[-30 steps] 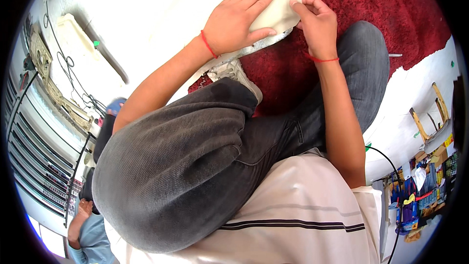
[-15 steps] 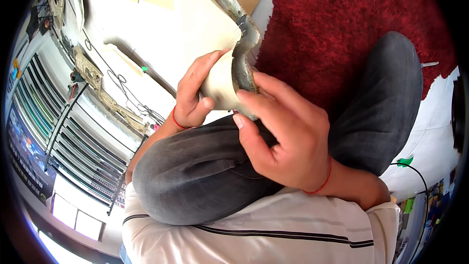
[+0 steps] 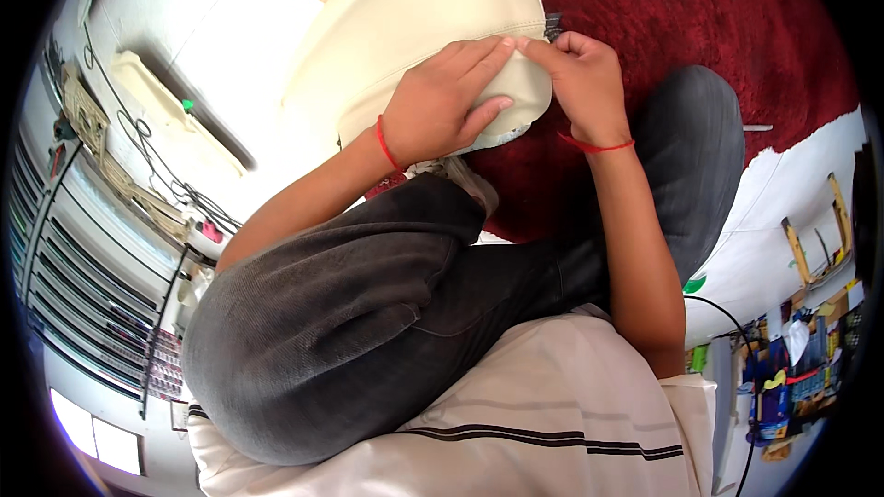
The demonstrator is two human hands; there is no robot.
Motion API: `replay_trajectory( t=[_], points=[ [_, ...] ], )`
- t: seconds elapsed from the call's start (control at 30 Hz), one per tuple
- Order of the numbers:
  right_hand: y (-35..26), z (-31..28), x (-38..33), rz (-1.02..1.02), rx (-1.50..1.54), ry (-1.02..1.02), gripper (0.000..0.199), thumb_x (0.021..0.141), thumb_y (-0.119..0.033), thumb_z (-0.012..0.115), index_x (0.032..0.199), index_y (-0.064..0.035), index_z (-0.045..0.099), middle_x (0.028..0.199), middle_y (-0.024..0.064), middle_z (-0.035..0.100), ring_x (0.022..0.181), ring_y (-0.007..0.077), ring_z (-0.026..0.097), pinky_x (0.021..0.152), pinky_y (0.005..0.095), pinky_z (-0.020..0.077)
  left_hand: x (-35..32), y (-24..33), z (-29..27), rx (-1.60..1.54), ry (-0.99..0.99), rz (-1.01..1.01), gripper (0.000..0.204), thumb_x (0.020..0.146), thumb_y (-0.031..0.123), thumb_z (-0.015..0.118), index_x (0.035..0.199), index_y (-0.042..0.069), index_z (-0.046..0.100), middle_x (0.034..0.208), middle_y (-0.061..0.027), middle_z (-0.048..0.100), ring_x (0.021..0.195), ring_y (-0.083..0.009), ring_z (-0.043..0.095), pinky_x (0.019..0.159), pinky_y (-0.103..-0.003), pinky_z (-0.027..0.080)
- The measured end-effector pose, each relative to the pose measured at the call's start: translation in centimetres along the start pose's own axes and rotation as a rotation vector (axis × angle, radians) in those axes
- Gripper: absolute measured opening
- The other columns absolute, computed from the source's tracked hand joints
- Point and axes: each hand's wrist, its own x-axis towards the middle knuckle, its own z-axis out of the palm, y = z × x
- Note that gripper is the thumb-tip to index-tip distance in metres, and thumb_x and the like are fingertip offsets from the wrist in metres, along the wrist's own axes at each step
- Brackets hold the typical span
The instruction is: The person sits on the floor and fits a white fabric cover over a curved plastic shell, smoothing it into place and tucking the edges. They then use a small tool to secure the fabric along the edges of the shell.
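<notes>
A cream, leather-like covered panel point(image 3: 433, 5) with a stitched seam lies in front of me, its rounded end toward my lap. My left hand point(image 3: 451, 97) rests flat on the cover, fingers stretched toward the right edge and thumb apart. At that edge, my right hand point(image 3: 580, 74) pinches the cover, with the thumb on top and the other fingers curled at the side. The thumb touches or nearly touches the left fingertips. A small dark textured strip point(image 3: 553, 26) sticks out just beyond the right hand. The panel's underside is hidden.
A dark red shaggy rug point(image 3: 783, 28) spreads at the right. My crossed legs in grey trousers point(image 3: 313, 331) lie below the panel. At the left are a long cream trim piece point(image 3: 175, 110), dark cables point(image 3: 138, 129) and a rack point(image 3: 101, 294). Assorted items point(image 3: 792, 387) crowd the lower right.
The panel has turned from showing its rough edge to showing its smooth cream face. Both hands have moved farther away and right; the left now lies flat on top.
</notes>
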Motion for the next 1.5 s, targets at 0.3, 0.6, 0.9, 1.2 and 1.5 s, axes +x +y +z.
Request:
replay_trajectory(
  t=[0.3, 0.6, 0.9, 1.2, 1.5],
  points=[
    [-0.7, -1.1, -0.1, -0.002, 0.075, -0.137, 0.029, 0.088, -0.023, 0.083, 0.078, 0.0003, 0.070, 0.071, 0.0001, 0.067, 0.065, 0.0073, 0.056, 0.058, 0.0278, 0.0448, -0.1, -0.3, 0.0, 0.079, -0.015, 0.058, 0.057, 0.093, 0.022, 0.079, 0.145, 0.004, 0.064, 0.139, -0.0152, 0.069, 0.112, -0.0341, 0.070, 0.091, -0.041, 0.060],
    [1.0, -1.3, 0.8, -0.053, -0.043, -0.134, 0.026, 0.086, -0.021, 0.083, 0.080, 0.0002, 0.069, 0.073, 0.0005, 0.067, 0.067, 0.0074, 0.056, 0.059, 0.0285, 0.0457, 2.6, -0.8, 0.6, -0.319, 0.022, -0.535, 0.025, 0.097, 0.022, 0.078, 0.107, -0.002, 0.078, 0.101, -0.0125, 0.078, 0.082, -0.0226, 0.073, 0.079, -0.034, 0.058],
    [0.5, -0.7, -0.4, -0.140, -0.222, -0.050, 0.021, 0.086, -0.017, 0.079, 0.080, -0.0001, 0.069, 0.070, 0.0008, 0.067, 0.065, 0.0080, 0.059, 0.060, 0.0289, 0.0483, 2.9, -0.4, 1.3, -0.248, 0.011, -0.593, 0.036, 0.084, 0.032, 0.084, 0.093, 0.000, 0.071, 0.094, -0.0128, 0.073, 0.084, -0.0229, 0.070, 0.077, -0.036, 0.056],
    [3.1, 0.1, -0.7, 0.012, 0.151, -0.124, 0.021, 0.087, -0.017, 0.078, 0.079, -0.0006, 0.067, 0.070, -0.0011, 0.066, 0.064, 0.0065, 0.057, 0.059, 0.0274, 0.0469, 1.7, 0.2, 2.6, -0.029, -0.053, -0.515, 0.047, 0.081, 0.040, 0.085, 0.104, 0.003, 0.068, 0.106, -0.0148, 0.070, 0.099, -0.0336, 0.068, 0.088, -0.042, 0.055],
    [4.7, -0.1, -0.1, -0.103, -0.012, -0.080, 0.023, 0.088, -0.020, 0.078, 0.083, 0.0011, 0.070, 0.075, 0.0008, 0.070, 0.068, 0.0069, 0.058, 0.061, 0.0294, 0.0483, -2.3, 0.0, 2.5, 0.051, 0.109, -0.235, 0.039, 0.092, 0.032, 0.079, 0.117, 0.003, 0.070, 0.114, -0.0115, 0.069, 0.106, -0.0336, 0.067, 0.089, -0.044, 0.056]
  ],
)
